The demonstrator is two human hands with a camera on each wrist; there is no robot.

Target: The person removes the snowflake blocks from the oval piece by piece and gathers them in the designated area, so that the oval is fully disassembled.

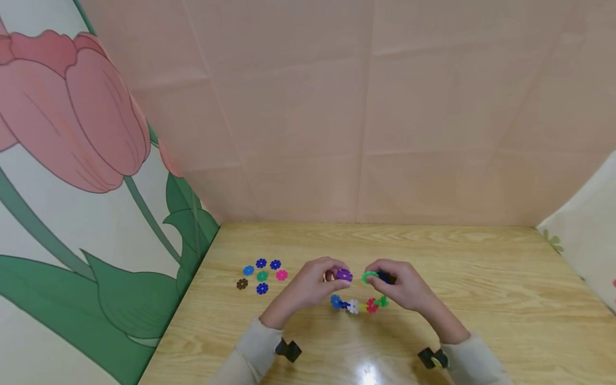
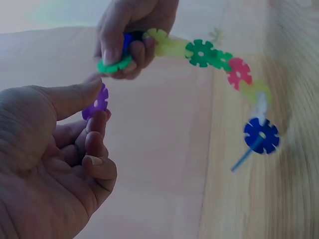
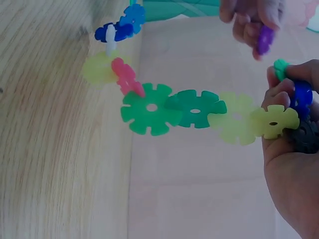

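Between thumb and fingertips, my left hand (image 1: 315,283) pinches a purple notched plastic disc (image 1: 344,275). My right hand (image 1: 403,283) grips one end of a chain of interlocked notched discs. At that end a bright green disc (image 2: 115,64) sticks out toward the purple one, beside a blue disc (image 3: 301,99) and a black disc (image 3: 305,134). The purple disc and the chain are apart. From the right hand the chain hangs in a curve through yellow, green, red (image 2: 239,73), white and blue (image 2: 261,135) discs, partly blurred in the wrist views.
Left of my hands, several loose discs lie on the wooden table (image 1: 202,331): blue (image 1: 262,289), green (image 1: 262,276), pink (image 1: 281,275) and brown (image 1: 242,284). A pink cloth (image 1: 298,117) hangs behind the table, and a tulip-print panel (image 1: 96,224) stands at the left.
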